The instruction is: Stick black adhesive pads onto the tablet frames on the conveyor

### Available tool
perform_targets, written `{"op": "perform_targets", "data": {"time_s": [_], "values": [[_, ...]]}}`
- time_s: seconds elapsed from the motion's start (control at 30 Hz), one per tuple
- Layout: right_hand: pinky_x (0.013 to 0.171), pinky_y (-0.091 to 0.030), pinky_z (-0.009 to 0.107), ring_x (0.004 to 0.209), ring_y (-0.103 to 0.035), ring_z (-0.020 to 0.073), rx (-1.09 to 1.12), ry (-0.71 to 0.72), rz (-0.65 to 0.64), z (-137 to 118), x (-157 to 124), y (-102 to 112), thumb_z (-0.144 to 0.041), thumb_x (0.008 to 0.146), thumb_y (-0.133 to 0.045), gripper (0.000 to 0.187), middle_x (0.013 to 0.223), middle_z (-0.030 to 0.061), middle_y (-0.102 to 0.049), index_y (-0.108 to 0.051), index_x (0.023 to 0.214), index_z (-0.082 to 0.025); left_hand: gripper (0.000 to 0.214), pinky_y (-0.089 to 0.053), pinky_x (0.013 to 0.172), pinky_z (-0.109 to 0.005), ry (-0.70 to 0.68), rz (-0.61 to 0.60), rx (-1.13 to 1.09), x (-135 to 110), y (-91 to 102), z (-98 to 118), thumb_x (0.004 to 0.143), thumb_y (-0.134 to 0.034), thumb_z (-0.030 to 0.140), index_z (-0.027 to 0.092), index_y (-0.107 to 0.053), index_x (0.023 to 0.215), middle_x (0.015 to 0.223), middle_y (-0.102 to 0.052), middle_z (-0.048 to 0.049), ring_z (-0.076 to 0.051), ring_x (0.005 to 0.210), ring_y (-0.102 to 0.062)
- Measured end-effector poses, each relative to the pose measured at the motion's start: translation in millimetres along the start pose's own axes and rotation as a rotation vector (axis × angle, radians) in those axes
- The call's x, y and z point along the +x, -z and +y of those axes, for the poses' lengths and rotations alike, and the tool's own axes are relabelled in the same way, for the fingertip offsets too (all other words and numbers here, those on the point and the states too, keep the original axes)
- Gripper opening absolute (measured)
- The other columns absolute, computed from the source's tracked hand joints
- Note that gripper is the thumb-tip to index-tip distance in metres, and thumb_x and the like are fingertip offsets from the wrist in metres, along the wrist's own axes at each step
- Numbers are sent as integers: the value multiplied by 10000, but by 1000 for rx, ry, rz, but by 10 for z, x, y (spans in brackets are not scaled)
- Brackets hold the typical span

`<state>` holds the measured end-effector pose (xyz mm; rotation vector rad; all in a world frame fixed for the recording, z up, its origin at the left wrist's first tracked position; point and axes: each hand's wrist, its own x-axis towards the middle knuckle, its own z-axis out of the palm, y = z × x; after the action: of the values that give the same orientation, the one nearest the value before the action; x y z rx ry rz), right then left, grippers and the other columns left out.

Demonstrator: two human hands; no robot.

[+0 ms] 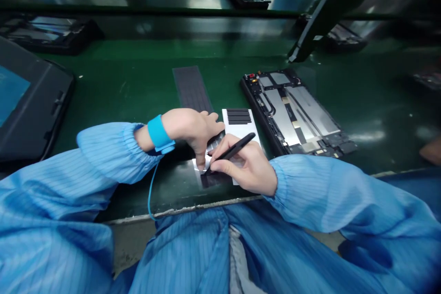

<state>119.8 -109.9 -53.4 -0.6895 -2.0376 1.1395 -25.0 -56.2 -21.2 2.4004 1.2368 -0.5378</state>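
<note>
No legible text, brand, number or sign could be found. A small white label is noted on the dark post over the table, but any print on it is too small to be read. On the opened device no marking could be deciphered, the parts being shown too small. No lettering could be discerned on the black pen or the white sheet.
</note>
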Motion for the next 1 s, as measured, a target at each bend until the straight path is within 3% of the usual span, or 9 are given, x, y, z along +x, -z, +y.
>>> {"op": "perform_targets", "data": {"time_s": [0.07, 0.13, 0.27, 0.3, 0.37, 0.43, 0.5, 0.67, 1.0], "values": [[659, -514, 298, 723, -614, 152, 16, 55, 99, -122, 38, 156, -268, 803, -590, 155, 728, 38, -613, -569, 725, -135, 653, -409, 599, -289, -23, 27, -7, -8, -26, -52, 282, -804, 279, 196, -588, 893, 865, -520, -47, -258, 779, -509], [676, -515, 273, 730, -614, 128, -45, 118, 223, -237, 112, 448, -314, 819, -568, 186, 754, 29, -604, -564, 751, -141, 594, -388, 554, -259, -54, 65, -58, -14, -11, -139, 303, -813, 322, 187, -590, 837, 833, -532, -40, -224, 717, -512], [564, -486, 185, 616, -587, 63, -218, 67, 473, -193, 301, 1170, -355, 811, -565, 220, 710, -4, -561, -515, 762, -146, 337, -316, 454, -221, -182, 22, -243, 61, 151, -258, 627, -666, 490, 176, -543, 641, 614, -524, 1, -139, 518, -466], [510, -471, 170, 557, -577, 57, -204, -11, 438, -112, 348, 1299, -355, 806, -573, 228, 658, -16, -550, -495, 759, -146, 320, -315, 455, -219, -204, 99, -296, 104, 188, -244, 706, -604, 477, 173, -530, 637, 588, -516, 9, -127, 504, -457], [417, -442, 158, 448, -545, 57, -129, -211, 304, 97, 438, 1434, -350, 808, -578, 246, 567, -29, -532, -468, 741, -141, 244, -356, 507, -219, -220, 422, -407, 212, 207, -160, 790, -533, 390, 167, -514, 691, 630, -530, 8, -122, 554, -477], [351, -418, 161, 377, -511, 64, -7, -380, 160, 309, 511, 1423, -340, 827, -559, 241, 498, -36, -518, -458, 740, -139, 127, -408, 617, -236, -245, 739, -495, 330, 139, -45, 803, -513, 285, 161, -494, 785, 755, -557, -13, -134, 677, -513], [300, -382, 160, 323, -471, 64, 83, -471, 83, 474, 548, 1336, -327, 850, -530, 222, 448, -47, -505, -451, 761, -140, 106, -426, 732, -269, -308, 844, -542, 428, 14, 52, 785, -514, 207, 160, -458, 862, 896, -565, -47, -152, 811, -528], [249, -313, 145, 258, -425, 55, 21, -436, 148, 636, 500, 1205, -354, 868, -494, 241, 411, -61, -501, -416, 758, -153, 191, -419, 818, -321, -378, 849, -590, 514, -234, 117, 750, -504, 126, 187, -351, 846, 1018, -529, -91, -169, 920, -509], [219, -302, 165, 228, -421, 74, -8, -400, 139, 608, 531, 1230, -421, 842, -506, 280, 388, -63, -505, -413, 758, -171, 207, -423, 853, -365, -419, 779, -511, 492, -297, 92, 774, -480, 110, 203, -315, 857, 1107, -485, -113, -191, 987, -492]]}}
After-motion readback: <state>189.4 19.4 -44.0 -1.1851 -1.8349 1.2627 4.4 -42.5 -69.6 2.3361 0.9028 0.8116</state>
